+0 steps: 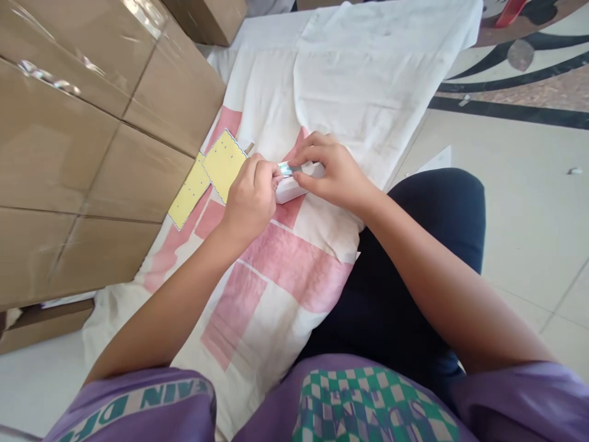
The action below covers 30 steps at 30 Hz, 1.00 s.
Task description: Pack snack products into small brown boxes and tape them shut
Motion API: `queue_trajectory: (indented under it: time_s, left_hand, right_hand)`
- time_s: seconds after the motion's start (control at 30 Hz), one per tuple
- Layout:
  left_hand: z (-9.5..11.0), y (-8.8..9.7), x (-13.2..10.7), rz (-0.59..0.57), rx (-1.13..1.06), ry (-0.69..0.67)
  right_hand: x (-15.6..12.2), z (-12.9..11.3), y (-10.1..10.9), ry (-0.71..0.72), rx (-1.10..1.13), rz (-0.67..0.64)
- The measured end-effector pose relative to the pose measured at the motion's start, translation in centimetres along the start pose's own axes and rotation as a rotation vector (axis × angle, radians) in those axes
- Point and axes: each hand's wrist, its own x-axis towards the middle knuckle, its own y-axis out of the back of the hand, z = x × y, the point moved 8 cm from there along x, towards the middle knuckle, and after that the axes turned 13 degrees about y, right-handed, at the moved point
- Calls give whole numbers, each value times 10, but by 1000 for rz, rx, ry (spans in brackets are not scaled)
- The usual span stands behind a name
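Observation:
Both hands meet over the cloth, with a small pale strip with teal print (284, 169) between their fingertips. My left hand (253, 195) is closed, thumb and forefinger pinching the strip's left end. From the other side my right hand (332, 169) bends its fingers and pinches at the strip's right end. Just beneath lies a small white angular object (289, 191), perhaps a little box, partly covered by my right hand. Left of my left hand are two yellow dotted pieces with wavy edges, one square (224, 161) and one longer (188, 195).
Taped cardboard boxes (87, 135) stand stacked along the left. A white cloth with pink blocks (294, 264) covers the work surface. A small brown stick-like piece (250, 147) lies by the yellow square. On the right are my dark-clad knee (446, 215) and tiled floor (519, 202).

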Motion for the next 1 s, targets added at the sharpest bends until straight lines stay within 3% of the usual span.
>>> queue_trajectory:
  time_s: [0.5, 0.8, 1.0]
  left_hand:
    - [-1, -8, -2, -16, 239, -37]
    - [-3, -5, -3, -51, 103, 7]
    - [-8, -6, 0, -118, 69, 48]
  right_hand:
    - [-1, 1, -3, 1, -7, -43]
    - [-2, -1, -2, -14, -9, -62]
    - [10, -19, -2, 39, -148, -176]
